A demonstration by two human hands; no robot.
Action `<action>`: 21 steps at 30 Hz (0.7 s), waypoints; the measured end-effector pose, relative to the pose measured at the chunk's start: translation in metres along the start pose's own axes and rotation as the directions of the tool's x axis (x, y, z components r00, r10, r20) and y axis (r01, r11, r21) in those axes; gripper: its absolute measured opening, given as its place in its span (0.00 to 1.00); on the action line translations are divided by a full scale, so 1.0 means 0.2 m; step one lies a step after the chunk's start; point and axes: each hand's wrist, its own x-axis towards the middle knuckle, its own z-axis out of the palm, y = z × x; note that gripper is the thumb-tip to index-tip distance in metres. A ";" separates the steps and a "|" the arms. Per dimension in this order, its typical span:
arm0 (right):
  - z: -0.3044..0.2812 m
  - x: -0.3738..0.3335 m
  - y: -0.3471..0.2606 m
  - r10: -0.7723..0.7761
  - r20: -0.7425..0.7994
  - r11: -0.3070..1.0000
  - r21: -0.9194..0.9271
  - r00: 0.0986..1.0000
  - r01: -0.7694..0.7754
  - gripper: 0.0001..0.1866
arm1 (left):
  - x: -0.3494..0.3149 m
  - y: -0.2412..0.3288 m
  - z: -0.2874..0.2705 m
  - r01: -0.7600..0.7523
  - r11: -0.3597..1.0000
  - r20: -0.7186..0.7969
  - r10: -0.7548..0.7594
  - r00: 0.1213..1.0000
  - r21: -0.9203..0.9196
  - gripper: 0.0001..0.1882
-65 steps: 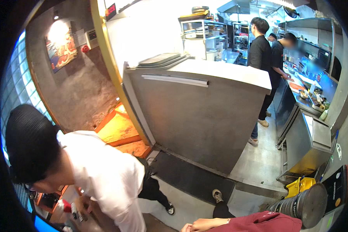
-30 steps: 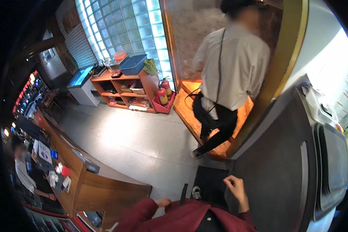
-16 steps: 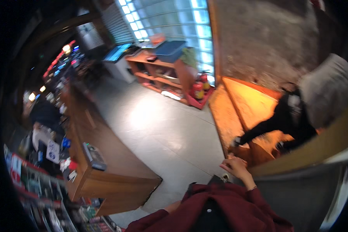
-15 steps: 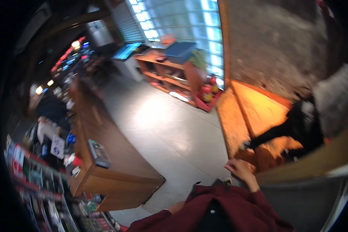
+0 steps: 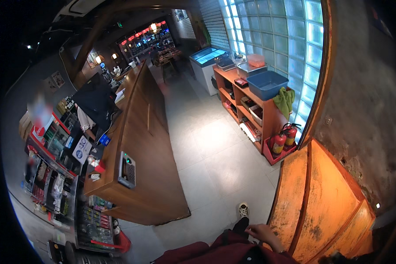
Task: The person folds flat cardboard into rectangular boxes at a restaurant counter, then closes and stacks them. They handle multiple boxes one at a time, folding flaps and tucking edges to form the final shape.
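My right hand (image 5: 262, 232) hangs in front of my body at the bottom of the head view, its fingers loosely bent and a little apart, with nothing seen in them. It is apart from the orange wooden steps (image 5: 321, 193), the surface nearest to it on the right. Dark red sleeves and a jacket (image 5: 198, 253) fill the lower edge. My left hand is out of the picture. One of my feet, in a dark shoe with a pale toe (image 5: 243, 210), is on the grey tiled floor (image 5: 211, 176).
A wooden counter (image 5: 149, 176) runs along the left, with a keypad device (image 5: 127, 169) on its end. Someone (image 5: 84, 121) is behind it. At right stand an orange shelf (image 5: 237, 94), a blue tub (image 5: 268, 84), a green cloth (image 5: 284, 102) and red fire extinguishers (image 5: 279, 143).
The view has swung right and steadied. The person in a light top at the right has left the picture. My right hand sits lower, and my foot now shows.
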 end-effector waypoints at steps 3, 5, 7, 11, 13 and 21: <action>-0.10 0.13 0.09 0.041 0.099 0.998 0.035 0.994 -0.044 0.16 | 0.27 0.17 -0.15 -0.060 0.998 -0.047 0.061 0.997 0.011 0.15; -0.21 0.21 0.16 0.110 0.102 0.994 -0.005 0.989 -0.110 0.16 | 0.47 0.33 -0.28 -0.128 0.991 -0.097 0.130 0.987 0.031 0.15; -0.34 0.31 0.22 0.189 0.118 0.982 -0.014 0.975 -0.188 0.17 | 0.62 0.52 -0.40 -0.204 0.974 -0.145 0.216 0.966 0.094 0.15; -0.67 0.49 0.38 0.367 0.066 0.926 0.065 0.928 -0.371 0.18 | 0.73 0.97 -0.76 -0.188 0.811 -0.011 0.233 0.972 0.554 0.16; -0.83 0.57 0.49 0.409 -0.061 0.911 0.082 0.911 -0.403 0.17 | 0.72 1.20 -0.95 -0.167 0.627 0.146 0.085 0.986 0.761 0.18; -1.05 0.57 0.69 0.494 -0.441 0.869 0.250 0.749 -0.426 0.14 | 0.82 2.20 -1.62 0.054 0.888 0.314 -0.218 0.924 0.457 0.25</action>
